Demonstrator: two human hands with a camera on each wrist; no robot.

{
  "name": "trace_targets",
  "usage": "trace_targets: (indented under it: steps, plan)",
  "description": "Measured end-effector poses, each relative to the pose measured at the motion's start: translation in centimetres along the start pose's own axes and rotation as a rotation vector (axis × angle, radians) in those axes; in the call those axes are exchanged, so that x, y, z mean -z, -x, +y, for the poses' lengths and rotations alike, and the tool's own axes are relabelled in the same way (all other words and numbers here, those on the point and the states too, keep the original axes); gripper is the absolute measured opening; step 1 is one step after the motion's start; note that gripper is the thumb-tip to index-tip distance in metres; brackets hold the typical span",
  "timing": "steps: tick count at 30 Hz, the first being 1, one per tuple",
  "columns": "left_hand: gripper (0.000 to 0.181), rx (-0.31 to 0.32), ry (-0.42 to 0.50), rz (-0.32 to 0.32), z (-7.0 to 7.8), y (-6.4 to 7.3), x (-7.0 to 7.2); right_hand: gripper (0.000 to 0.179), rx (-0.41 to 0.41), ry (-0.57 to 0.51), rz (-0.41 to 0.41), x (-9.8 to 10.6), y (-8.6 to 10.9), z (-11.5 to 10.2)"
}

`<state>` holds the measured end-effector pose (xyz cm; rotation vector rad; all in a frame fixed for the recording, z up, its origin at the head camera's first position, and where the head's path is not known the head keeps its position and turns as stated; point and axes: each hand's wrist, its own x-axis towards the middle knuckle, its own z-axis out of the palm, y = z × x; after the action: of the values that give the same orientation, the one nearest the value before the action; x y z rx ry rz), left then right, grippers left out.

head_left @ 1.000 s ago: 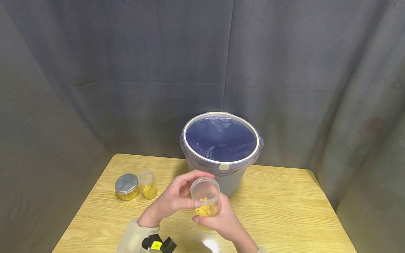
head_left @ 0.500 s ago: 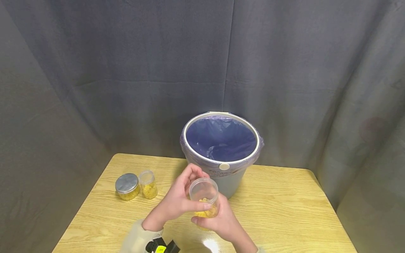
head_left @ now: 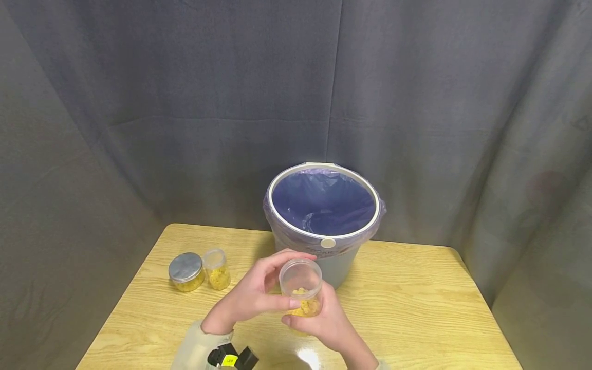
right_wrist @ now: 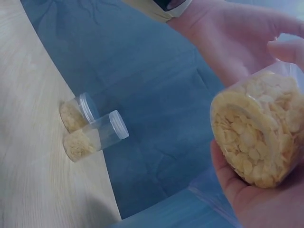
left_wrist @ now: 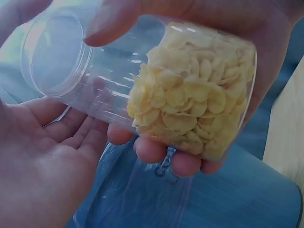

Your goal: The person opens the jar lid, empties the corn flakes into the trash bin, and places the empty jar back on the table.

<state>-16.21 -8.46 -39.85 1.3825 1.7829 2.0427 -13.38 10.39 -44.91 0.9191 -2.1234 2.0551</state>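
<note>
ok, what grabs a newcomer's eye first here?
Probably the bin with its blue-purple liner, standing centre-back on the table. Then the clear jar of yellow flakes, held in front of it. Last, the silver-lidded jar beside a slimmer jar on the table's left.

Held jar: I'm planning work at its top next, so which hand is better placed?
Likely the left hand: it reaches nearer the rim of the jar, while the right hand grips lower.
</note>
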Motion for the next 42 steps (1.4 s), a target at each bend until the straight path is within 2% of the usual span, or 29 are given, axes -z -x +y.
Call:
trace_targets:
  steps: [7,12,18,21,24,27,30,36,42]
  plan:
    - [0.055,0.043,-0.040,0.089,0.0,-0.1,-0.3,0.058,-0.005,0.000,-0.007,-0.1,0.0,-0.1]
    - [0.062,0.062,-0.040,0.153,-0.2,0.0,-0.7,0.057,-0.009,0.018,-0.010,-0.1,0.1,0.0]
    - [0.069,0.106,-0.020,0.199,-0.3,-0.1,-1.3,0.059,-0.016,0.041,-0.012,-0.2,0.2,0.2]
    - [0.075,0.117,-0.046,0.177,-0.2,-0.1,-1.3,0.058,-0.005,0.038,-0.019,-0.2,0.2,0.2]
    - [0.079,0.079,-0.059,0.090,0.0,-0.1,-0.8,0.057,0.013,0.026,-0.029,-0.2,0.1,0.2]
    - [0.070,0.018,-0.044,0.000,0.2,-0.1,-0.4,0.054,0.033,0.012,-0.033,-0.1,0.1,0.2]
    - [0.062,-0.021,-0.036,-0.033,0.2,-0.1,-0.1,0.052,0.038,0.010,-0.034,-0.2,0.1,0.1]
    - [0.055,-0.013,-0.033,-0.006,0.1,-0.1,0.0,0.053,0.034,0.011,-0.031,-0.3,0.2,0.1]
    - [0.053,0.045,-0.059,0.091,0.1,-0.1,-0.5,0.054,0.037,0.020,-0.033,-0.3,0.2,0.1]
